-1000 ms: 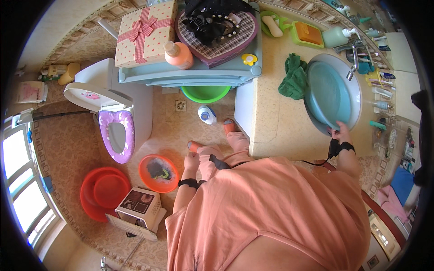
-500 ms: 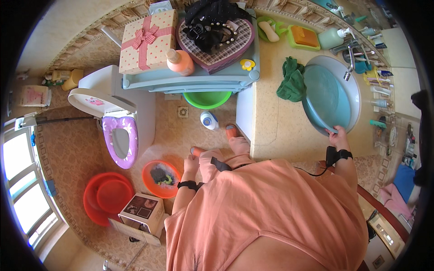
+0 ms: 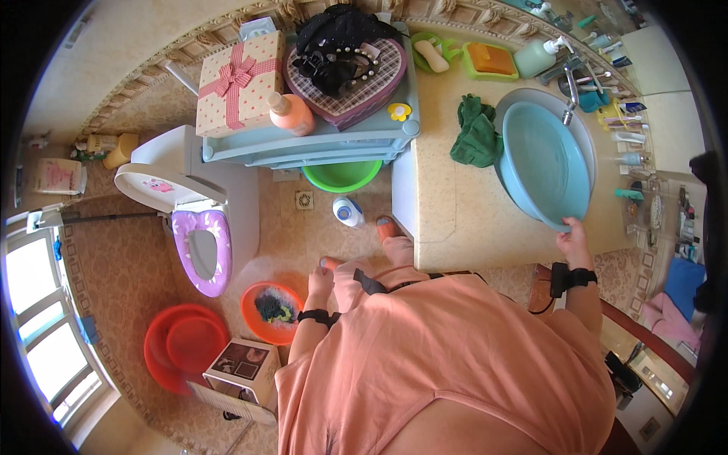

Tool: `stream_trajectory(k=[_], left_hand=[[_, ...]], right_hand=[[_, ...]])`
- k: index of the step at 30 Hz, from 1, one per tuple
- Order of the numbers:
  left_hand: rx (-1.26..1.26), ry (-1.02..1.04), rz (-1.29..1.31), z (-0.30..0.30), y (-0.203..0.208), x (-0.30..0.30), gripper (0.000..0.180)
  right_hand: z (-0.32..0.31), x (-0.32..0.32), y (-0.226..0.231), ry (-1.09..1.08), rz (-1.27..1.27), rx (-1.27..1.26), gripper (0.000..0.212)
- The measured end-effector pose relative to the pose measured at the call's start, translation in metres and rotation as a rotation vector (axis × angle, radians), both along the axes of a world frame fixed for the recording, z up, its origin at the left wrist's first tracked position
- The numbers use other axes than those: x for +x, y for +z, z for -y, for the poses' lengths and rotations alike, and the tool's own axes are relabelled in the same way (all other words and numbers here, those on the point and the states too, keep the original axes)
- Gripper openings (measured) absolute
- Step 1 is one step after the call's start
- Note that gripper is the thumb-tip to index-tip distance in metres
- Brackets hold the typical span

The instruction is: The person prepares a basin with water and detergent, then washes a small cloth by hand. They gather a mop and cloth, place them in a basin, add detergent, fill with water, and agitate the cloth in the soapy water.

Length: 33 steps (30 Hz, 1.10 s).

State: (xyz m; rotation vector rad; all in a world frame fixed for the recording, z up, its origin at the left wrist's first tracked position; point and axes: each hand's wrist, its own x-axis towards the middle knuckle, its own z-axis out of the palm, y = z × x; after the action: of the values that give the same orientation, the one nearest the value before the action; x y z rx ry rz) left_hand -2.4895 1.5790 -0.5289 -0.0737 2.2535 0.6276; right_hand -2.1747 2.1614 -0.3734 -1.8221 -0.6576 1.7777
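Observation:
My right hand [image 3: 573, 236] grips the near rim of a light-blue plastic basin [image 3: 523, 189]. The basin stands tilted in the white oval washbasin [image 3: 588, 125], with clear water in it. On the counter beside it lies a crumpled green cloth [image 3: 475, 135], touching the basin's left side. Above the far edge rises a chrome tap [image 3: 570, 102]. My left hand [image 3: 321, 283] hangs low at my left side, its fingers curled and nothing visible in them. Nearest to it on the floor is an orange basin [image 3: 254, 303] with a dark wet cloth [image 3: 273, 307] and suds inside.
A blue shelf unit [image 3: 318, 148] left of the counter [image 3: 444, 205] carries a gift box [image 3: 250, 83], a heart-shaped box [image 3: 356, 106] and a pump bottle [image 3: 292, 117]. Below stand a green basin [image 3: 343, 176] and a white bottle [image 3: 348, 212]. Red basins [image 3: 186, 345] and a toilet [image 3: 201, 250] are at left.
My right hand has lifted the blue basin's near rim, so the basin now sits higher and more tilted. The view has shifted slightly. My left hand stays low at my side.

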Motion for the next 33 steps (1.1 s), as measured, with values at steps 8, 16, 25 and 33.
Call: stream_trajectory(k=[8,16,25,33], left_hand=[[0.019,-0.002,0.095,0.0,-0.002,0.006,0.026],[0.107,0.097,0.096,0.001,-0.016,0.031,0.024],[0.14,0.184,0.092,0.059,-0.047,0.077,0.029],[0.124,0.544,0.151,0.18,-0.046,0.195,0.031]], right_hand=[[0.035,0.004,0.053,-0.056,-0.084,0.05,0.02],[0.093,0.015,0.073,0.218,-0.226,0.045,0.034],[0.183,-0.017,0.121,0.536,-0.21,0.075,0.05],[0.305,-0.089,0.104,1.001,-0.25,0.096,0.052]])
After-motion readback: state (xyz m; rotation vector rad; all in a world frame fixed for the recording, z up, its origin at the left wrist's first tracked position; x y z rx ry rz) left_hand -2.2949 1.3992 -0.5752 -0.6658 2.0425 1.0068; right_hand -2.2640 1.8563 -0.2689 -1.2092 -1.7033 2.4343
